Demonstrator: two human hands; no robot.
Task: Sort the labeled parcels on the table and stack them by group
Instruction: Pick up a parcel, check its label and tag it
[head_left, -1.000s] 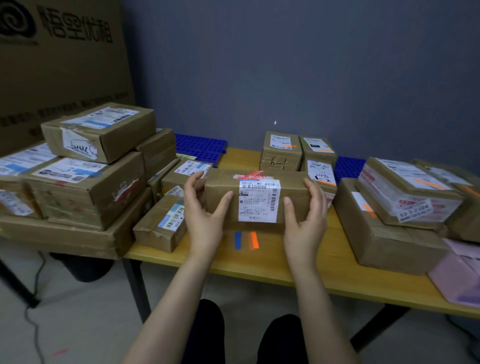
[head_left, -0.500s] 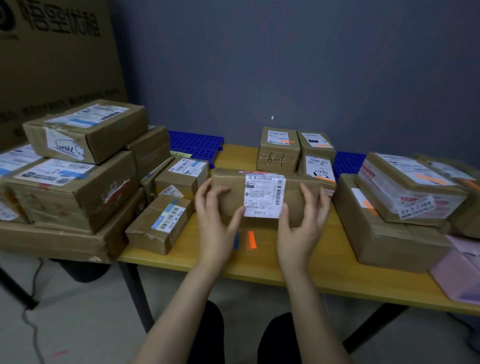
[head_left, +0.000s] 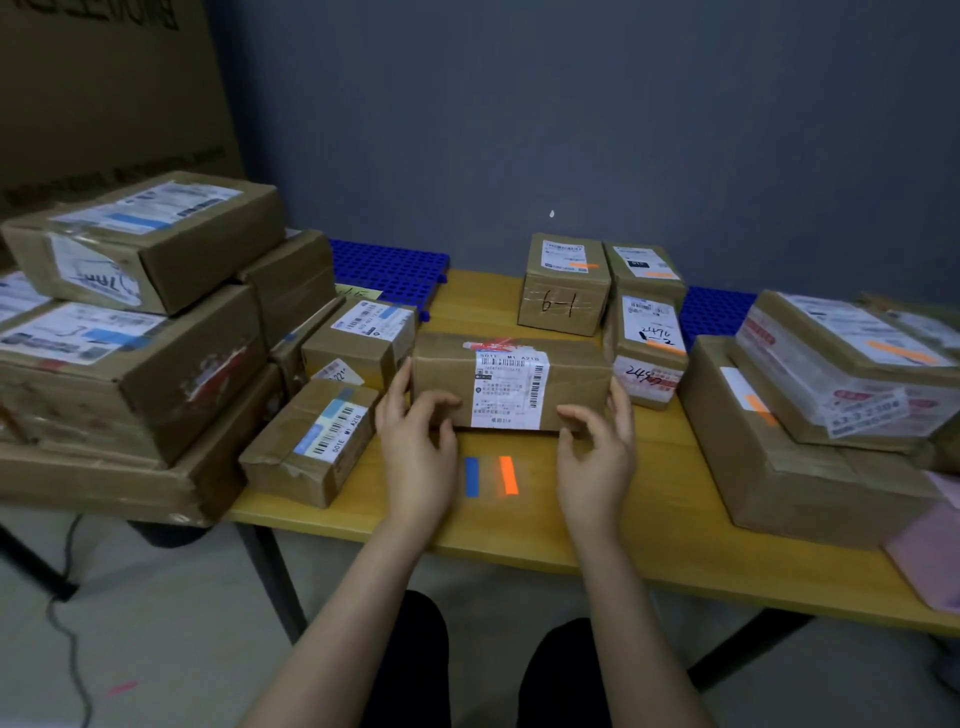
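Just set the parcel (head_left: 511, 384) down: held up off the surface (head_left: 649, 499) a second ago with the label (head_left: 509, 392) tilted toward the head, now sitting flat between the two grips, label on the near face. Left grip (head_left: 415, 447) grasping the parcel's left end, fingers up the end face, thumb on the front. Right grip (head_left: 597, 457) mirroring that on the right end. Looks looser than before, but touching on both sides, not released. Just nearside of the grips, between them: blue strip (head_left: 471, 476) and orange strip (head_left: 507, 475) taped to the surface. Outboard of the left grip: small blue-marked parcel (head_left: 311, 441) just beside it, taller blue-marked stack (head_left: 135, 358) beyond. Outboard of the right grip: orange-marked parcels (head_left: 647, 353). Reads as label check done, group call pending. Can't see a blue or orange mark on the held label, only red scrawl (head_left: 493, 344) on top, so can't call the destination. Not stacked yet; probably needs a firmer hold and a carry left or right.
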